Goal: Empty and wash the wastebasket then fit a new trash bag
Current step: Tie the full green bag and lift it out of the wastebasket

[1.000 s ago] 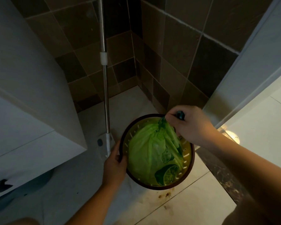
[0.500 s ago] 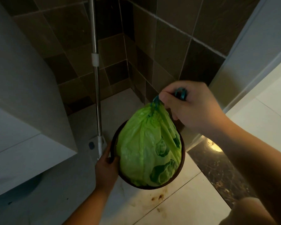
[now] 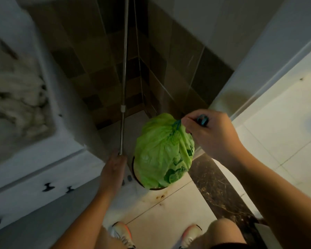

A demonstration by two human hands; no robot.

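Right hand, right of centre frame: fingers curled closed, thumb and forefinger pinching the gathered, knotted neck of the green trash bag. A small teal piece shows above the knuckles; cannot tell what it is.

Trash bag hangs full and rounded from that pinch, centre frame, with darker green printed shapes on its lower right side. Bag covers nearly all of the wastebasket below it. Only a thin dark arc of the wastebasket rim shows, at the bag's lower left and bottom edge. Cannot tell whether the bag's underside touches the rim or hangs clear of it.

Left hand, left of the bag, just beside the wastebasket rim: back of hand toward camera, fingers pointing up the frame and hidden from view. Cannot tell whether it grips the rim or is loose. Its fingertip end sits at the foot of a metal mop pole, which runs from there to the top edge of frame.

White cabinet fills the left side, with dark knobs along its lower front. Brown tiled wall in the upper centre. Pale floor tiles at bottom centre, with small brown stains just under the wastebasket. Two shoes at the bottom edge.
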